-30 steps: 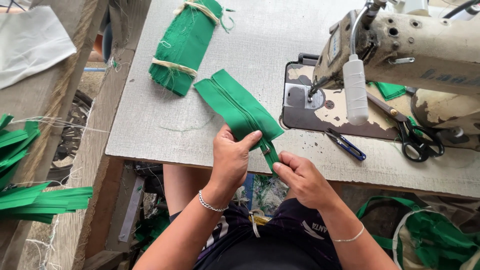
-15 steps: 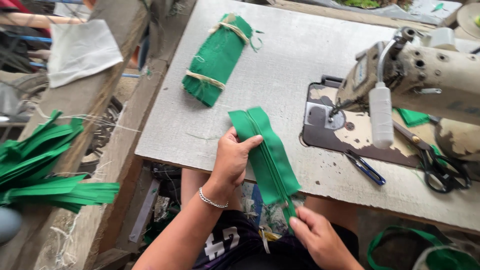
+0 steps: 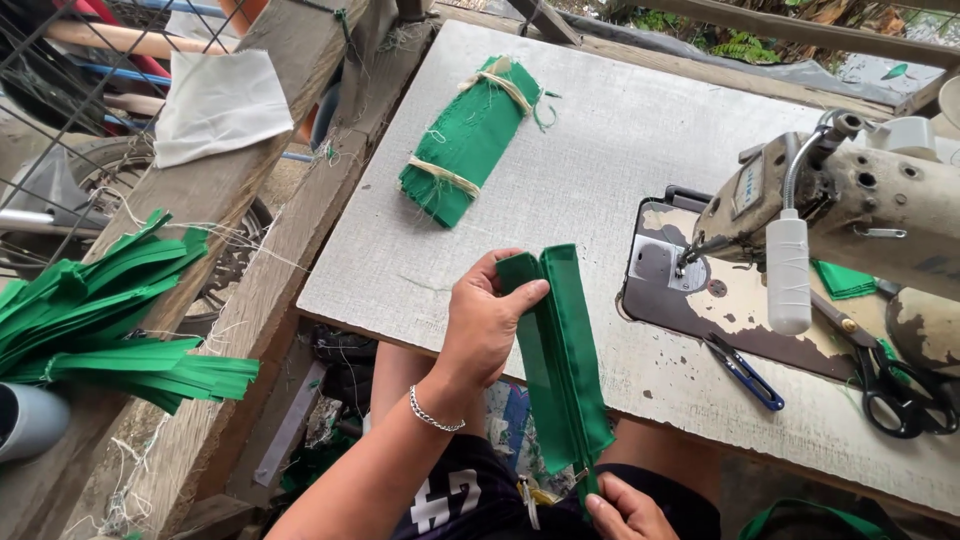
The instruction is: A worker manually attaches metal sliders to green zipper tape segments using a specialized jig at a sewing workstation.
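Nearest, at six o'clock: right hand (image 3: 625, 510), only partly in frame, fingertips pinching the lower end of a green zippered fabric strip (image 3: 560, 360). Strip drawn taut, long axis running from six toward twelve o'clock, tilted slightly left at the top, lower end hanging off the table edge toward the lap. Two flat woven bands flanking a centre zipper line, matte, crisp-edged.

Just left of it, at about nine o'clock from the strip: left hand (image 3: 482, 325), wrist bent up from the forearm, fingers curled over the strip's top end, thumb underneath, clamping it. Thin silver bracelet (image 3: 436, 415) round the wrist.

Beneath: grey, rough-grained table top (image 3: 620, 150), worn at the edges.

At three o'clock: blue-handled snips (image 3: 745, 372), black scissors (image 3: 895, 395), then an old cream sewing machine (image 3: 850, 205) with chipped paint.

Farther, at eleven o'clock: bundle of green fabric pieces (image 3: 470, 140) tied with pale strips. At nine o'clock, off the table: loose green strips (image 3: 110, 320) fanned on a wooden plank.
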